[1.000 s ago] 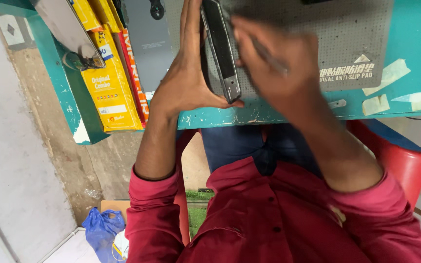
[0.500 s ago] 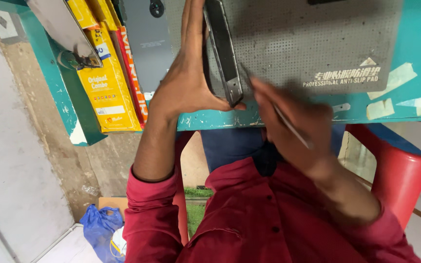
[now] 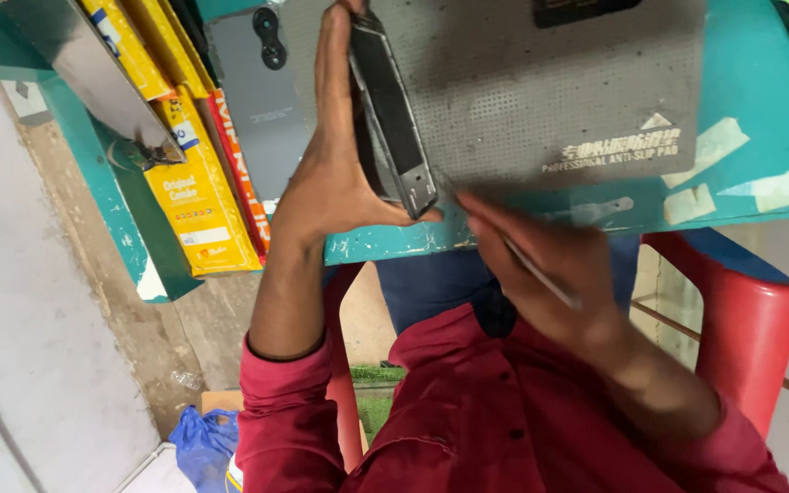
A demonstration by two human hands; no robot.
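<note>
My left hand (image 3: pixel 335 173) grips a dark smartphone (image 3: pixel 394 119) stood on its long edge on a grey perforated anti-slip mat (image 3: pixel 550 91), thumb under its near end. My right hand (image 3: pixel 541 265) is blurred at the teal table's near edge (image 3: pixel 394 242), just below the phone, pinching a thin metal tool (image 3: pixel 541 272) that points toward the phone's lower end. The tool's tip is hidden by my fingers. A grey phone back cover (image 3: pixel 262 91) lies left of my left hand.
Yellow and red boxes (image 3: pixel 194 183) stand in a teal rack (image 3: pixel 130 219) at the left. A red plastic stool (image 3: pixel 741 310) is under me. Tape pieces (image 3: pixel 714 146) stick to the table at the right. A blue bag (image 3: pixel 203 443) lies on the floor.
My right hand has come down off the phone's upper edge toward the table's near edge, still pinching the thin tool. The left hand keeps its grip on the phone.
</note>
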